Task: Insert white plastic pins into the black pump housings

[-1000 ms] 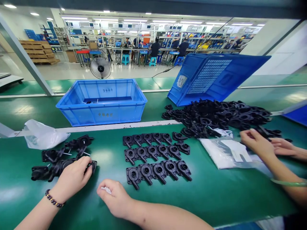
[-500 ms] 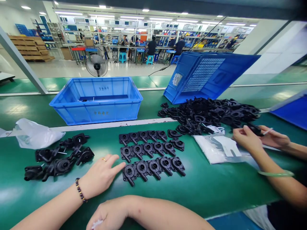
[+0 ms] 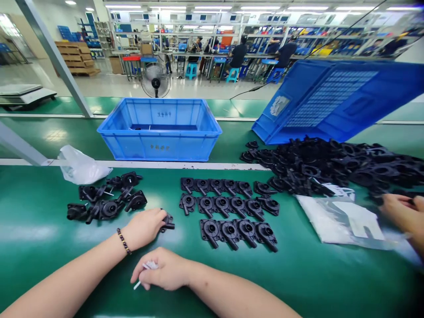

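My left hand [image 3: 147, 226] is closed on a black plastic pump housing [image 3: 168, 222], fingers over its left side, at the table surface. Lower down, my right hand [image 3: 165, 268] holds several short white pins [image 3: 151, 265] in its curled fingers. One white pin [image 3: 137, 285] sticks out past the thumb and fingertips. Right of my hands, more black housings [image 3: 229, 229] lie in three rows, spouts pointing mostly toward me. On the left is a loose cluster of housings [image 3: 108, 208], some with white pins standing out of them.
A blue crate [image 3: 159, 145] stands behind the rows. A tilted blue crate [image 3: 285, 115] lies behind a heap of black parts [image 3: 311, 163]. A clear bag with white contents [image 3: 331, 221] lies near a co-worker's hand [image 3: 402, 216]. Another plastic bag [image 3: 81, 165] sits at left.
My left hand has taken the leftmost housing from the front row and drawn it left. My right hand has come up, a white pin now showing at its fingertips. The view has swung left.
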Motion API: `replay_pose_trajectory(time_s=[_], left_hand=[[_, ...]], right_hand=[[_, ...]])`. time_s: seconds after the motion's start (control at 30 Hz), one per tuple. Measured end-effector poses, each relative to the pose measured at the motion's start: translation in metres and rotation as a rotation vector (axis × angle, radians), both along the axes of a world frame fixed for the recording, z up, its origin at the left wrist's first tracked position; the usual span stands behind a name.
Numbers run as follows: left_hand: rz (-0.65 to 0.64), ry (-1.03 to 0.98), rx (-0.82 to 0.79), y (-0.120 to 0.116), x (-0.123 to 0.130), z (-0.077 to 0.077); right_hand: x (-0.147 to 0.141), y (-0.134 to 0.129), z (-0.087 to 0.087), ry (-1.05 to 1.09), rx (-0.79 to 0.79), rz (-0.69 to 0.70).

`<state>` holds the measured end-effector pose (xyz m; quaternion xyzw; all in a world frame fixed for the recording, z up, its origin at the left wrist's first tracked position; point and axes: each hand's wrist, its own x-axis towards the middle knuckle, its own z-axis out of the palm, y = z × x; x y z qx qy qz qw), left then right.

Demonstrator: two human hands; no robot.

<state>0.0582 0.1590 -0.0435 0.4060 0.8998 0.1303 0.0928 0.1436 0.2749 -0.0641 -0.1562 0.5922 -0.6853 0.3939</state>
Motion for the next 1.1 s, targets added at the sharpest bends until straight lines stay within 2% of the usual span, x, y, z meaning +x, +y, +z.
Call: replay_pose_trajectory(time_s=[0.1,0.13,0.2,0.27,0.33,0.4,0.5,0.6,0.73,0.97,1.1], left_hand=[[0.205,-0.022,0.08,-0.03,0.0,0.003],[0.292,-0.071,0.153,-0.037,0.001,0.005],[0.494,-0.325,0.422,-0.049,0.007,0.01],[0.665,-0.717,0.775,-0.054,0.014,0.014],[0.728,-1.02,1.018,-0.055,0.02,0.015],[0.727,-1.148,1.103,-0.054,0.023,0.013],[0.717,-1.19,1.102,-0.053,0.022,0.005],[0.71,-1.217,1.084,-0.056,0.018,-0.001],[0.663,-1.238,0.993,-0.059,0.017,-0.003],[0.609,-1.242,0.923,-0.058,0.02,-0.005],[0.587,-1.168,0.888,-0.058,0.02,-0.008]], right_hand=[[-0.002,-0.004,-0.006,-0.029,-0.047,-0.159],[-0.003,-0.005,-0.007,-0.032,-0.057,-0.214],[-0.006,-0.005,-0.009,-0.048,-0.091,-0.318],[-0.009,-0.005,-0.011,-0.089,-0.139,-0.414],[-0.011,-0.005,-0.013,-0.156,-0.18,-0.5],[-0.012,-0.005,-0.014,-0.215,-0.188,-0.571],[-0.013,-0.005,-0.014,-0.218,-0.19,-0.623],[-0.012,-0.005,-0.014,-0.202,-0.259,-0.626],[-0.012,-0.005,-0.015,-0.191,-0.29,-0.624],[-0.012,-0.003,-0.015,-0.073,-0.088,-0.588],[-0.011,-0.002,-0.013,-0.007,0.0,-0.566]])
